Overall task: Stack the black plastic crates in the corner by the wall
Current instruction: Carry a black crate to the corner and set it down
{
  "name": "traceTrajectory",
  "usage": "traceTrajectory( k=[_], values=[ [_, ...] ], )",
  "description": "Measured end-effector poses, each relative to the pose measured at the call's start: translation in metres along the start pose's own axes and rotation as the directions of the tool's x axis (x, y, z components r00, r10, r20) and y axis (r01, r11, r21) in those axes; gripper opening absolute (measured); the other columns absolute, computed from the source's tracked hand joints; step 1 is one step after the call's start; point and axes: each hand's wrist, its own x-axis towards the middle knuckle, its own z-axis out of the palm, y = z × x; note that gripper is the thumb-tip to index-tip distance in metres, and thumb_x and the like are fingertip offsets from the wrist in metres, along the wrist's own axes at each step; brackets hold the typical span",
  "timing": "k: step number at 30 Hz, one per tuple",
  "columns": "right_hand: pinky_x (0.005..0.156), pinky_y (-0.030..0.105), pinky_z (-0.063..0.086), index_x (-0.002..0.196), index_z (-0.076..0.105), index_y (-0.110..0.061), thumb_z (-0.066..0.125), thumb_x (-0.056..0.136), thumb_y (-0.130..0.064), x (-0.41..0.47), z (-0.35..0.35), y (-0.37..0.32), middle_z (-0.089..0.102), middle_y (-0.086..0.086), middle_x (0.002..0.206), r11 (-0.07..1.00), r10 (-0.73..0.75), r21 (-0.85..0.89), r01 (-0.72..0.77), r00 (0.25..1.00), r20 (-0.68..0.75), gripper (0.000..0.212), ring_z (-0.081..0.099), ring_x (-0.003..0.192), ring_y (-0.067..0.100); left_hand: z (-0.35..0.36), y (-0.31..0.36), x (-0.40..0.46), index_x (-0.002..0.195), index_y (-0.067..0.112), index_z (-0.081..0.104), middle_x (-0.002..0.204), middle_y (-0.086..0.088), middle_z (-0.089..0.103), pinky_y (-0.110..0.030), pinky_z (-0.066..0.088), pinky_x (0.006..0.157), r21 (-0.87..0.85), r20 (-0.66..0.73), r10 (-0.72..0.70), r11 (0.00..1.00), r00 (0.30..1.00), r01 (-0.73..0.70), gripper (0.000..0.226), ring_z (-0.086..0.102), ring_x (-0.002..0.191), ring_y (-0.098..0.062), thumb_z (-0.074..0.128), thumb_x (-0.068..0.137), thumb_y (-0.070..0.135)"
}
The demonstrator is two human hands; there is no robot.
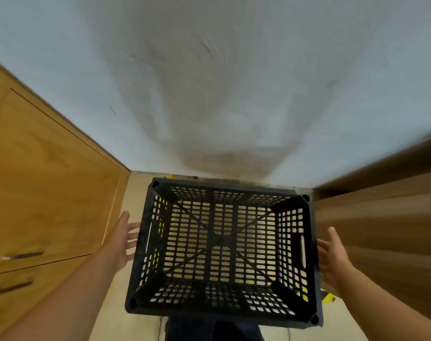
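A black plastic crate (222,249) with slotted walls and floor stands open side up on the pale floor, its far rim close to the white wall (209,82). My left hand (122,238) hovers just beside the crate's left wall, fingers spread and relaxed, near the left handle slot. My right hand (332,257) is beside the right wall, fingers straight, near the right handle slot. Neither hand grips the crate. Whether another crate sits under it cannot be told.
A light wooden cabinet (45,193) with dark drawer handles lines the left side. A darker wooden panel (386,230) closes in the right side. Yellow tape (328,298) lies on the floor at the crate's right. My dark trouser legs (209,328) show below the crate.
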Motion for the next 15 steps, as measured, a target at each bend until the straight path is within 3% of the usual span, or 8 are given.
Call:
traceTrajectory(
  k=[4,8,15],
  values=[
    [0.106,0.044,0.03,0.138,0.042,-0.006,0.021,0.091,-0.065,0.064,0.023,0.009,0.046,0.02,0.138,1.0,0.028,0.012,-0.029,0.999,0.029,0.079,0.044,0.121,0.034,0.007,-0.007,0.066,0.118,0.013,0.055,0.116,-0.015,0.055,-0.047,0.035,0.091,-0.017,-0.007,-0.026,1.0,1.0,0.026,0.065,0.047,0.111,-0.031,0.025,0.092,0.065],
    [0.1,0.042,0.034,0.133,0.047,-0.004,0.022,0.09,-0.066,0.112,0.046,0.016,0.052,0.017,0.12,0.999,0.034,0.032,-0.035,0.999,0.042,0.079,0.047,0.111,0.032,0.014,-0.009,0.116,0.113,0.013,0.056,0.106,-0.012,0.056,-0.044,0.035,0.088,-0.041,-0.035,-0.027,0.999,0.999,0.025,0.061,0.047,0.106,-0.029,0.024,0.094,0.062],
    [0.098,0.041,0.035,0.132,0.047,-0.004,0.022,0.089,-0.067,0.175,0.072,0.017,0.056,0.016,0.104,0.999,0.029,0.043,-0.03,0.999,0.028,0.08,0.048,0.111,0.031,0.029,-0.007,0.176,0.111,0.016,0.056,0.1,-0.008,0.057,-0.045,0.035,0.089,-0.022,-0.05,-0.021,1.0,0.999,0.02,0.057,0.048,0.105,-0.027,0.024,0.094,0.06]
  ],
)
